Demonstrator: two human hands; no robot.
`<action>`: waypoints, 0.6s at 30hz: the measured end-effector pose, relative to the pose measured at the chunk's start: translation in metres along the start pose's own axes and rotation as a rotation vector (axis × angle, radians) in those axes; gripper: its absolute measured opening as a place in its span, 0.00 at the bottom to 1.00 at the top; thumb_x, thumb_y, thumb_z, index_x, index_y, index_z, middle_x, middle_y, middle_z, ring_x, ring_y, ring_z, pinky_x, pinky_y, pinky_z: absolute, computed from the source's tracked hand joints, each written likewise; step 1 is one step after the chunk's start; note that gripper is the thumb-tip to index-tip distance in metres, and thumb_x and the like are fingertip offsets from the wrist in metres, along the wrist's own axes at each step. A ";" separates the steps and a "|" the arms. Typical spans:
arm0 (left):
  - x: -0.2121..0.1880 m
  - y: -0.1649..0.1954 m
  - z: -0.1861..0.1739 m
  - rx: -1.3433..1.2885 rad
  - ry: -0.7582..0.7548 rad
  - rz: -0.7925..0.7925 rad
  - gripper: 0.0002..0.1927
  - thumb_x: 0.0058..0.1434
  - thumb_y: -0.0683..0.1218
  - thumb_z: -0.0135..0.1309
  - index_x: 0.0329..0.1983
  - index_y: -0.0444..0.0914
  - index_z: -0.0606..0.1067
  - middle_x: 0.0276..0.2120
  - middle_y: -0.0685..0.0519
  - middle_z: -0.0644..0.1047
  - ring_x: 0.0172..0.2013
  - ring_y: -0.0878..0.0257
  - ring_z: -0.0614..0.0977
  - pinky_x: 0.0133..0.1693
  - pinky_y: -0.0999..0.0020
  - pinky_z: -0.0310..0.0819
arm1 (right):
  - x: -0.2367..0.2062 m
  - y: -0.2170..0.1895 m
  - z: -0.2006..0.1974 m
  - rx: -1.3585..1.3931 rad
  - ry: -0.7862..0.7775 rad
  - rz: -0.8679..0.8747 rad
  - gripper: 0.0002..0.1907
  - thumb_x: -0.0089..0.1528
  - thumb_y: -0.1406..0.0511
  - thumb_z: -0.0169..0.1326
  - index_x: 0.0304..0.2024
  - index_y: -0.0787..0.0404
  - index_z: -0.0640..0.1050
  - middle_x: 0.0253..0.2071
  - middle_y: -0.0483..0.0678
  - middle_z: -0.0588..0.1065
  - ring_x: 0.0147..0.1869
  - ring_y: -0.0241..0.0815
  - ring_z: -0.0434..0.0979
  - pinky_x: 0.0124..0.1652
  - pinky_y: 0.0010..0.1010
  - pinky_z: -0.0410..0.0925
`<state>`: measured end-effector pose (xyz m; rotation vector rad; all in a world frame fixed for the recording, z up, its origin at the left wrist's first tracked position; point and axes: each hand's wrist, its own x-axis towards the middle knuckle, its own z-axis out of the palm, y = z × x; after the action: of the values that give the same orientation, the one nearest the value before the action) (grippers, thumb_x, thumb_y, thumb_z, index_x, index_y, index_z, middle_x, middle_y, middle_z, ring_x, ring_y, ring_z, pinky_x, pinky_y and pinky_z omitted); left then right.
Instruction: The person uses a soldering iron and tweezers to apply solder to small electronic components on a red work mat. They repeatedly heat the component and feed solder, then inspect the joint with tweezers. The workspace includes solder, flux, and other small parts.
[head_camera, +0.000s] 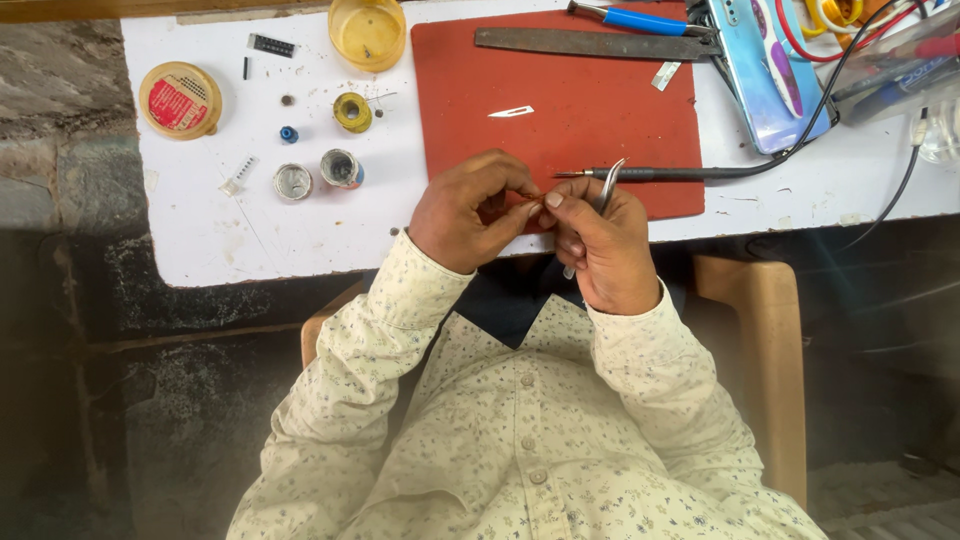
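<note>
Both hands pinching a tiny part at the worktop (250, 240) edge.
Left hand (465, 215) and right hand (600, 245), also clamping tweezers (607, 185), are meeting fingertip to fingertip; part could be slipping floorward, too small to identify.

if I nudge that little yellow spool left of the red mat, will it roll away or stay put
The yellow spool seems to lie on a flat end, hole upward, so it would probably slide on the white table, not roll. It looks small and likely light. Tipped onto its side, it could roll.
</note>
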<state>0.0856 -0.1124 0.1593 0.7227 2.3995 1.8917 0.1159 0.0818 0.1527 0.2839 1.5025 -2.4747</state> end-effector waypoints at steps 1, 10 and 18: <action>-0.001 0.001 0.000 0.026 0.008 0.005 0.07 0.60 0.37 0.62 0.39 0.34 0.76 0.38 0.52 0.79 0.31 0.67 0.82 0.31 0.74 0.76 | -0.001 0.000 0.000 -0.006 0.004 0.003 0.05 0.65 0.68 0.57 0.36 0.64 0.78 0.31 0.49 0.79 0.21 0.26 0.63 0.21 0.17 0.56; 0.000 0.002 -0.002 0.131 -0.015 0.034 0.06 0.60 0.39 0.61 0.37 0.35 0.75 0.35 0.52 0.78 0.32 0.63 0.84 0.32 0.71 0.78 | -0.009 -0.002 0.006 -0.039 0.010 0.010 0.06 0.67 0.67 0.56 0.38 0.66 0.78 0.32 0.49 0.78 0.22 0.26 0.63 0.22 0.17 0.56; -0.006 -0.007 -0.003 -0.031 -0.013 -0.052 0.06 0.60 0.37 0.62 0.36 0.35 0.75 0.33 0.54 0.78 0.29 0.69 0.77 0.30 0.75 0.71 | -0.016 -0.002 0.005 -0.006 0.054 0.022 0.07 0.65 0.69 0.55 0.42 0.68 0.79 0.31 0.47 0.78 0.21 0.25 0.63 0.21 0.16 0.55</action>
<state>0.0872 -0.1181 0.1520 0.6627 2.3516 1.8944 0.1303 0.0794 0.1613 0.3670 1.5199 -2.4637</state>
